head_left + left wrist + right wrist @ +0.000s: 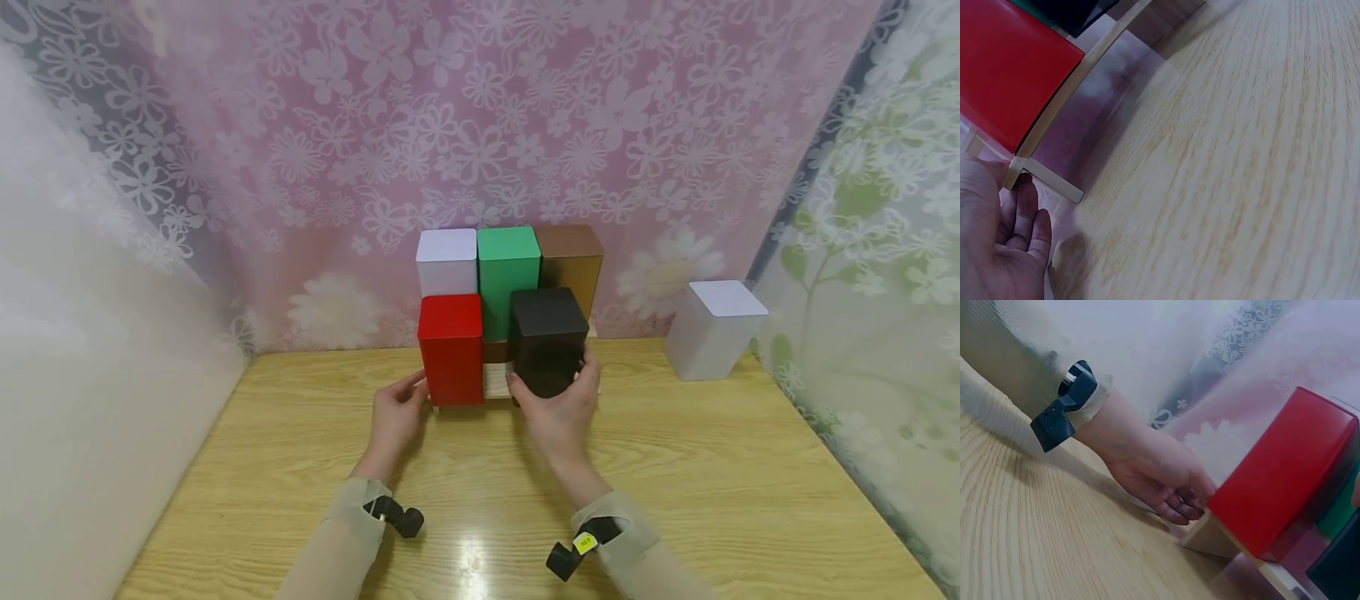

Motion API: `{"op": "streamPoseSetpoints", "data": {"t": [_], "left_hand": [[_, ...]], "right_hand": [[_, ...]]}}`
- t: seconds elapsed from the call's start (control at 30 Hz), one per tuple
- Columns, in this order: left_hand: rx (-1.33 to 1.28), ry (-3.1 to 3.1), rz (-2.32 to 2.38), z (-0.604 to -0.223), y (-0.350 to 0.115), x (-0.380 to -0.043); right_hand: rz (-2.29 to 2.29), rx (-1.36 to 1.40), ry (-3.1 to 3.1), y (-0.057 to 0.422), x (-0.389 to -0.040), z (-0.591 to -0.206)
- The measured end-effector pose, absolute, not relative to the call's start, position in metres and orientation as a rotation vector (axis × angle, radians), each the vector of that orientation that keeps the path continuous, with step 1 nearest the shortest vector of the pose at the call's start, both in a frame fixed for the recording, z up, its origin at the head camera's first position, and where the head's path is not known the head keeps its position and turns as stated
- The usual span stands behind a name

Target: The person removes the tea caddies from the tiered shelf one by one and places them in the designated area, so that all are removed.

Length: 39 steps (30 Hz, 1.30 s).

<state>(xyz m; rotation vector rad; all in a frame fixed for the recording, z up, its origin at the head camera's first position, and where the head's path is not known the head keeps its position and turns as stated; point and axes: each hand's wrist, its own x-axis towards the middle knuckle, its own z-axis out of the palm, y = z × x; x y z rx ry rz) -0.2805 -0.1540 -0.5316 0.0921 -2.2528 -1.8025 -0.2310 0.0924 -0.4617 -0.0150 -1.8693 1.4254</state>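
Note:
My left hand (397,417) pinches the front left corner of a low wooden rack (1054,115), thumb above and fingers curled beneath it. On that corner stands a red box (452,358), upright, right beside the left fingertips. My right hand (561,421) grips a black box (549,312) low down, thumb on its left side and fingers round its right. The black box is over the rack's front right part, leaning slightly. Between the red and black boxes a strip of the rack's pale slats shows. Most of the right hand is outside the right wrist view.
Behind, a white box (447,246), a green box (508,243) and a brown box (567,242) stand in a row. Another white box (708,342) stands apart on the wooden table (480,500) at the right. A flowered pink curtain (480,125) hangs behind.

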Motion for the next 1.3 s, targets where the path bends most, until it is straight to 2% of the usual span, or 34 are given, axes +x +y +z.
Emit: {"op": "streamPoseSetpoints", "data": {"t": [0.57, 1.3], "left_hand": [[0.12, -2.242, -1.795, -0.532, -0.159, -0.278], [0.086, -2.267, -1.789, -0.531, -0.154, -0.28]], "right_hand": [[1.331, -0.003, -1.842, 0.162, -0.22, -0.451], [1.226, -0.222, -1.859, 0.271, -0.208, -0.458]]}}
